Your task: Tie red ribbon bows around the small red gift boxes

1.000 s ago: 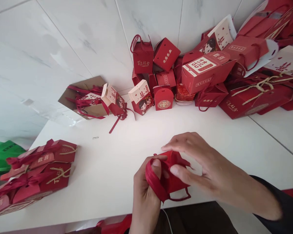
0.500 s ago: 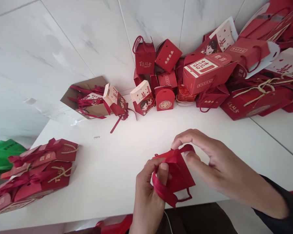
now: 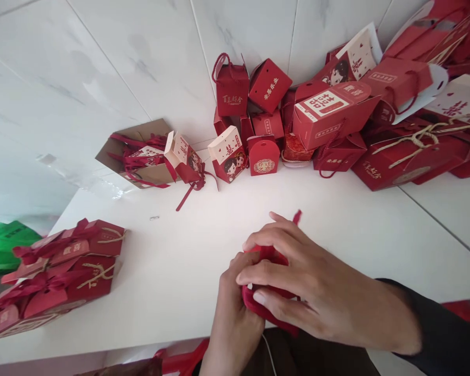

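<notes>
My left hand [image 3: 235,308] has its fingers closed on a small red box [image 3: 272,255], mostly hidden under my right hand [image 3: 317,287]. The right fingers arch over it, bent and slightly spread, the thumb against the dark-red ribbon [image 3: 260,310]; I can't tell whether they pinch it. One ribbon end pokes out beyond my right fingers. Further past them, a round-topped box [image 3: 263,155] stands on the white surface [image 3: 184,261].
</notes>
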`<state>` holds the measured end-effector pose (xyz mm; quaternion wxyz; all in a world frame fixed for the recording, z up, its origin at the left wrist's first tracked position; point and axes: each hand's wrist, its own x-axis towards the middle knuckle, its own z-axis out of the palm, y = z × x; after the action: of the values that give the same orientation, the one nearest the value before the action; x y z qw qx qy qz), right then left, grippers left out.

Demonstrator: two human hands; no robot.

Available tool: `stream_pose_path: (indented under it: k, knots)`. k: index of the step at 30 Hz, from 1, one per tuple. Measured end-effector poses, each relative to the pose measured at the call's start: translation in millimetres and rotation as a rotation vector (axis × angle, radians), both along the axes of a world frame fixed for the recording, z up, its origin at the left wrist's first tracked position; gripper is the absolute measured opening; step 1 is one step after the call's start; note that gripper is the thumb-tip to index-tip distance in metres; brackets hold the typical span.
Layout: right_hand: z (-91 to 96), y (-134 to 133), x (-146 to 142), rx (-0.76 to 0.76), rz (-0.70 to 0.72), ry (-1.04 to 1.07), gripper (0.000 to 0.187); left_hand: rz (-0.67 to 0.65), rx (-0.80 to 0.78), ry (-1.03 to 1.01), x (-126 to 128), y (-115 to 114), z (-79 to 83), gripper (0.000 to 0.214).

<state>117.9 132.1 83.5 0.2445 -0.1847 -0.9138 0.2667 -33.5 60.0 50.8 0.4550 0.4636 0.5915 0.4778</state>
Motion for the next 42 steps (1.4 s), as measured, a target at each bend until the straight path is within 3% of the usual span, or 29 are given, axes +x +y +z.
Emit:
stream_pose_path:
  k: [3,8,11,13,17,22,25,28,30,33,37,42]
  knots:
    - [3.3,2.8,-0.1,-0.072,-0.018,0.070,0.016,-0.031,-0.024,0.041,-1.3,-1.8,-3.5,0.015]
    - [20.6,4.4,7.2,-0.255,-0.184,0.166,0.006,-0.020,0.000,0.057,3.6,-2.2,-6.7,0.019]
    - [28.3,5.0,4.8,-0.308,-0.139,0.211,0.005,-0.046,0.016,0.107,5.2,1.0,-4.0,0.010]
    - [26.2,8.2,2.0,-0.332,-0.051,0.217,0.009,-0.070,0.019,0.106,5.4,3.1,-0.6,0.007]
    - [7.4,23.3,4.8,-0.362,-0.071,0.035,0.029,-0.008,-0.081,-0.003,5.7,3.3,4.7,0.039]
    - [-3.6,37.0,18.3,-0.246,-0.092,-0.148,0.023,0.052,-0.132,-0.161,6.2,2.6,5.2,0.051]
    - [2.4,32.5,23.3,-0.308,-0.147,-0.156,0.024,0.062,-0.141,-0.216,6.4,3.9,5.7,0.044]
    - [6.0,23.0,27.5,-0.550,-0.215,-0.192,0.027,0.078,-0.148,-0.256,5.3,4.1,6.6,0.034]
    - [5.1,17.5,30.0,-0.699,-0.184,-0.237,0.029,0.079,-0.153,-0.276,3.8,3.2,7.2,0.028]
    - [1.5,13.6,31.3,-0.716,-0.236,-0.248,0.032,0.077,-0.144,-0.278,2.4,1.5,6.8,0.011]
    - [-4.5,13.3,26.9,-0.593,-0.277,-0.134,0.024,0.118,-0.014,-0.102,4.2,0.9,-0.7,0.009]
    - [-14.1,14.1,20.9,-0.662,-0.194,-0.076,0.026,0.142,0.488,0.462,6.0,3.1,-21.4,0.030]
